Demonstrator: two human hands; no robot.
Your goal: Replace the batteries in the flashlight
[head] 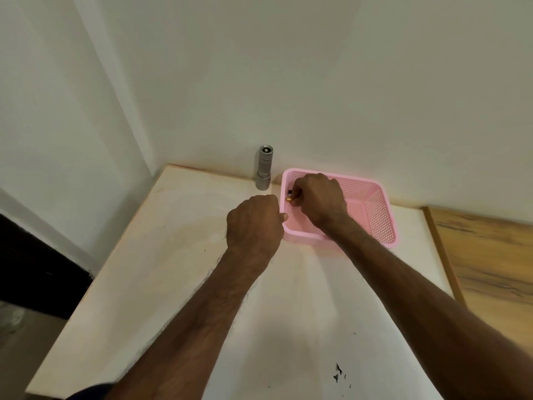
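Pinching a battery in the basket, right hand has it by the fingertips; left hand curls at the rim, whether gripping I can't tell. Flashlight stands at the wall, just left. A shallow pinch could drop that battery

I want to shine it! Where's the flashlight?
Head view: the flashlight stands upright at the table's back edge by the wall, just left of the basket.
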